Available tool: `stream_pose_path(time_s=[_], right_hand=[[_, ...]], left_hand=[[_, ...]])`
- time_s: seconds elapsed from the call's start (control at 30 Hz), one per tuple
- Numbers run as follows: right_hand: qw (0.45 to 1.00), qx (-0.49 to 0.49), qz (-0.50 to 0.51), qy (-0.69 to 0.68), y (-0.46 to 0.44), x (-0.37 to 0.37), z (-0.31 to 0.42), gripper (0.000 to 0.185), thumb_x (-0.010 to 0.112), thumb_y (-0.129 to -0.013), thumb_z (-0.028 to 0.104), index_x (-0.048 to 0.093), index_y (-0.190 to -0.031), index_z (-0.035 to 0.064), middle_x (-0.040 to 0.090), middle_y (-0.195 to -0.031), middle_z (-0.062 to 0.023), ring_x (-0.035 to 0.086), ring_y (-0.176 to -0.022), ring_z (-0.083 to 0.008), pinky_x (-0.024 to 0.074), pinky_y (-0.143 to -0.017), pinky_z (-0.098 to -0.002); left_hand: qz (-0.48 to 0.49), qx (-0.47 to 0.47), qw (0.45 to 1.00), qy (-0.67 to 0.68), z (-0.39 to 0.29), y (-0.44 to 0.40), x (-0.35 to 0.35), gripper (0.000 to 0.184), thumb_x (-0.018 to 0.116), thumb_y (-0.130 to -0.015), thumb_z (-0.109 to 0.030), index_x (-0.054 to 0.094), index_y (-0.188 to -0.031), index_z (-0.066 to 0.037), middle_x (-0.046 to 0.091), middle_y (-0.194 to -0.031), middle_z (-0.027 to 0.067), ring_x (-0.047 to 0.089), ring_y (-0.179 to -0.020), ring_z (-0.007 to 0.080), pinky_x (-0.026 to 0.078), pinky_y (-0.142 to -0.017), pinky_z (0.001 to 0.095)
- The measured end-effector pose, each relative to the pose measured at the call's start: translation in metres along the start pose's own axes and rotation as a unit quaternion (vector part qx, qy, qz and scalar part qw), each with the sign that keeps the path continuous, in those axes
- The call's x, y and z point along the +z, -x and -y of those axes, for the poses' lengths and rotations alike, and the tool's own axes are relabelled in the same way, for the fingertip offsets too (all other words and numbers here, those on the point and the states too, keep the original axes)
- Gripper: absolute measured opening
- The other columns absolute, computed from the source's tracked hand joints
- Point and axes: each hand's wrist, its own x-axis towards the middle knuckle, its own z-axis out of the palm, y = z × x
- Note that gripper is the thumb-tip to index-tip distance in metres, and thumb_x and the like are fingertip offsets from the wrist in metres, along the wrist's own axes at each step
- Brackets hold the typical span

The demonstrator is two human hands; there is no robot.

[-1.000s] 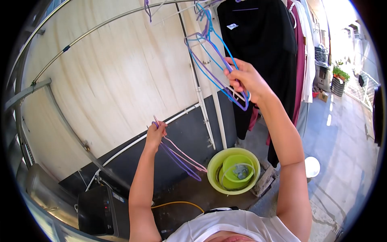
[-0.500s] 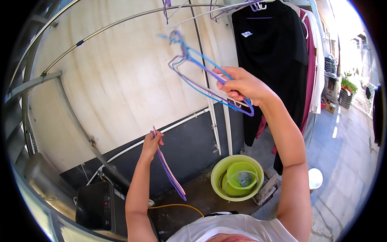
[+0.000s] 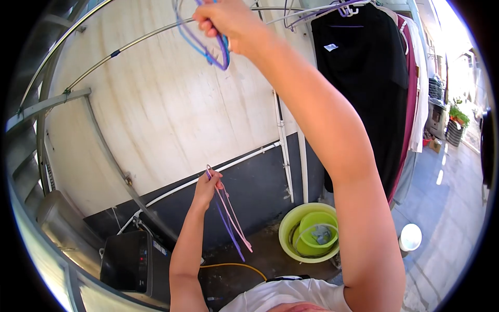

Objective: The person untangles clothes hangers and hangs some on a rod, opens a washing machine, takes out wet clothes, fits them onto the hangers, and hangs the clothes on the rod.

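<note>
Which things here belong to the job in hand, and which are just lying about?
Apparently in use:
blue and purple hangers in the right hand
pink and purple hangers in the left hand

Just around:
green tub
white bucket
yellow hose
potted plant

head camera, single view | worn on the head, facing forward and down | left hand point(image 3: 209, 187) and right hand point(image 3: 226, 22) near, wall point(image 3: 156, 109) farther off | wide, round-edged frame | bright far right, detail there perhaps lost
</note>
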Motion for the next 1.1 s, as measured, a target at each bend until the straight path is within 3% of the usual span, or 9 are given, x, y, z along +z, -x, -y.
stream_pose_path(time_s=[0.07, 0.13, 0.2, 0.37, 0.6, 0.83, 0.97, 1.07, 1.1], right_hand=[[0.999, -0.033, -0.041, 0.007, -0.023, -0.008, -0.005, 0.019, 0.067, -0.082, 0.01, 0.053, -0.091, 0.0012, 0.058, -0.072, -0.0101, 0.055, -0.058, -0.0191, 0.043, -0.054, -0.0306], [0.997, -0.056, -0.02, 0.049, -0.02, -0.023, 0.007, 0.008, 0.058, -0.083, 0.008, 0.058, -0.076, 0.004, 0.057, -0.069, -0.0058, 0.053, -0.057, -0.0135, 0.0433, -0.051, -0.0272], [0.999, -0.028, -0.045, 0.0, -0.02, -0.043, 0.02, 0.009, 0.057, -0.081, 0.007, 0.054, -0.072, 0.0042, 0.049, -0.056, -0.002, 0.042, -0.042, -0.0099, 0.034, -0.038, -0.0236], [0.999, 0.008, -0.045, 0.004, -0.03, -0.112, 0.03, 0.013, 0.058, -0.081, 0.005, 0.052, -0.069, 0.0061, 0.048, -0.055, -0.0007, 0.042, -0.042, -0.0081, 0.0336, -0.038, -0.0212], [0.995, 0.025, -0.053, 0.086, -0.071, -0.138, 0.037, 0.024, 0.059, -0.084, 0.006, 0.047, -0.063, 0.0095, 0.045, -0.052, -0.0003, 0.041, -0.041, -0.0096, 0.0332, -0.037, -0.0231], [0.964, 0.146, -0.006, 0.221, -0.087, -0.139, 0.042, 0.016, 0.057, -0.083, 0.008, 0.058, -0.07, -0.0012, 0.055, -0.056, -0.0082, 0.052, -0.045, -0.0163, 0.0408, -0.04, -0.0292], [0.906, 0.163, 0.013, 0.389, -0.077, -0.138, 0.039, 0.024, 0.059, -0.084, 0.021, 0.064, -0.077, -0.0021, 0.062, -0.063, -0.0137, 0.06, -0.053, -0.0226, 0.0494, -0.05, -0.0366], [0.694, 0.109, 0.006, 0.712, -0.054, -0.124, 0.062, 0.041, 0.057, -0.085, 0.034, 0.067, -0.091, -0.006, 0.068, -0.072, -0.0188, 0.066, -0.066, -0.0289, 0.0537, -0.065, -0.0415], [0.693, 0.114, -0.002, 0.712, -0.048, -0.122, 0.062, 0.046, 0.057, -0.086, 0.037, 0.066, -0.096, -0.0075, 0.069, -0.078, -0.02, 0.067, -0.072, -0.0307, 0.0533, -0.07, -0.0422]], left_hand=[[-0.003, 0.008, 1.0, -0.016, 0.005, 0.001, -0.008, 0.016, 0.048, -0.097, -0.011, 0.057, -0.091, 0.0, 0.05, -0.067, 0.0046, 0.055, -0.061, 0.0144, 0.055, -0.055, 0.0329], [-0.007, 0.032, 0.998, -0.049, 0.023, -0.002, -0.024, 0.015, 0.048, -0.097, -0.011, 0.057, -0.091, 0.0, 0.05, -0.067, 0.0052, 0.055, -0.061, 0.0146, 0.056, -0.053, 0.035], [-0.018, 0.014, 0.999, -0.024, 0.022, 0.005, -0.03, 0.015, 0.048, -0.098, -0.011, 0.057, -0.092, 0.0, 0.05, -0.066, 0.0049, 0.055, -0.061, 0.0146, 0.056, -0.052, 0.0349], [-0.03, 0.003, 0.999, -0.026, 0.023, 0.009, -0.042, 0.017, 0.051, -0.098, -0.014, 0.059, -0.094, 0.0, 0.052, -0.067, 0.0039, 0.055, -0.06, 0.0141, 0.054, -0.05, 0.032], [-0.026, -0.011, 0.999, -0.019, 0.03, 0.007, -0.041, 0.016, 0.049, -0.098, -0.011, 0.06, -0.09, -0.002, 0.055, -0.068, 0.0026, 0.054, -0.063, 0.0123, 0.046, -0.063, 0.0256], [-0.011, -0.01, 1.0, 0.003, 0.034, 0.013, -0.034, 0.017, 0.051, -0.097, -0.012, 0.06, -0.093, 0.001, 0.053, -0.067, 0.0039, 0.055, -0.061, 0.0129, 0.051, -0.057, 0.0293], [-0.007, -0.002, 1.0, -0.007, 0.046, 0.01, -0.038, 0.018, 0.052, -0.097, -0.014, 0.06, -0.094, 0.002, 0.053, -0.067, 0.0044, 0.055, -0.059, 0.013, 0.053, -0.052, 0.0307], [-0.012, -0.027, 0.999, -0.024, 0.035, 0.017, -0.033, 0.015, 0.049, -0.098, -0.01, 0.059, -0.091, -0.001, 0.053, -0.068, 0.0032, 0.053, -0.063, 0.0125, 0.05, -0.063, 0.0288], [-0.005, -0.026, 1.0, -0.015, 0.038, 0.015, -0.034, 0.016, 0.049, -0.098, -0.01, 0.059, -0.091, 0.0, 0.053, -0.068, 0.0036, 0.053, -0.063, 0.0129, 0.052, -0.063, 0.0314]])
